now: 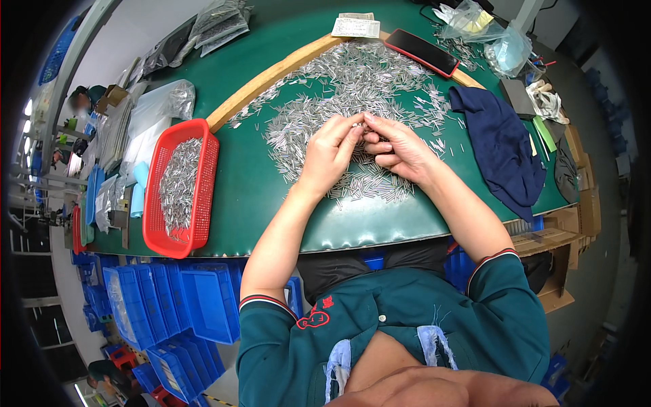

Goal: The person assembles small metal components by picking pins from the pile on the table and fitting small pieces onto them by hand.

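Both hands meet above a wide heap of small shiny metal pins [305, 132] spread on the green table. My left hand [330, 150] is closed, thumb and forefinger pinched together at the fingertips. My right hand [400, 148] pinches with thumb and forefinger right against the left fingertips, its other fingers curled. A small silvery bit shows between the fingertips, too small to make out for certain. To the left stands a red plastic basket [207, 183], partly filled with the same kind of pins.
Wooden strips [268, 76] border the heap at the back. A red-edged phone [422, 53] and a paper slip [356, 27] lie there. Dark blue cloth [498, 142] lies right; plastic bags [163, 105] sit left. Blue bins [209, 305] stand below the table edge, cardboard boxes [553, 237] at right.
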The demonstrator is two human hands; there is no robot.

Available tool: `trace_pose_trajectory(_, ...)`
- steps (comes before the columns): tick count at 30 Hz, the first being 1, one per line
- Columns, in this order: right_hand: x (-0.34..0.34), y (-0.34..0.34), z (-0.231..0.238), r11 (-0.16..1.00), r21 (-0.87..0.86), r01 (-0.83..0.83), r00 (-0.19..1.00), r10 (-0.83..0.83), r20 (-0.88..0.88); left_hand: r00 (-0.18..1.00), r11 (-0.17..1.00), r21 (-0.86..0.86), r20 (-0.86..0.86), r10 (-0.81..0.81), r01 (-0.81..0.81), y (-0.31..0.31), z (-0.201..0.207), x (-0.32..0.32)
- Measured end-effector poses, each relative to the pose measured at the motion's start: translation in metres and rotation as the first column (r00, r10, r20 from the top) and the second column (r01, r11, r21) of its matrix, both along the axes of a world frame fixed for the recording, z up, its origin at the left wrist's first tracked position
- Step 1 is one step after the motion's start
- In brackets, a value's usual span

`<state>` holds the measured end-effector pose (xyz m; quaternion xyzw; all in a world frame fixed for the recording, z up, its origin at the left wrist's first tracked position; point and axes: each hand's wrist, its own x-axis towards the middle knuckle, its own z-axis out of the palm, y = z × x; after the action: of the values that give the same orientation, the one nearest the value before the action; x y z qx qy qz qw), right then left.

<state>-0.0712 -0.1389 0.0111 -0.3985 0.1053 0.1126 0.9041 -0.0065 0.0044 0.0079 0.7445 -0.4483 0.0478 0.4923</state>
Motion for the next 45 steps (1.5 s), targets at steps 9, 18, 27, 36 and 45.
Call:
trace_pose_trajectory(9, -0.002, 0.003, 0.0, 0.996, -0.076, 0.038, 0.998, -0.034, 0.056, 0.996, 0.996, 0.076, -0.071, 0.051, -0.046, 0.001, 0.001, 0.0)
trace_pose_trajectory(18, 0.001, 0.01, -0.005, 0.888, -0.436, 0.148, 0.989, -0.125, 0.08, 0.981, 0.987, 0.148, 0.191, 0.034, -0.063, 0.0, -0.004, 0.001)
trace_pose_trajectory(27, 0.006, -0.008, -0.01, 0.969, 0.239, -0.065, 0.995, 0.08, -0.055, 0.991, 0.995, 0.096, -0.133, -0.012, 0.025, 0.006, 0.005, 0.005)
trace_pose_trajectory(36, 0.008, -0.016, -0.013, 0.802, 0.583, -0.128, 0.987, 0.16, -0.004, 0.935, 0.802, 0.53, 0.34, 0.098, -0.276, 0.026, 0.0, 0.018)
trace_pose_trajectory(45, 0.01, -0.019, -0.019, 0.759, 0.599, -0.255, 0.963, 0.146, 0.225, 0.929, 0.869, 0.441, 0.366, 0.052, -0.223, 0.014, -0.009, 0.02)
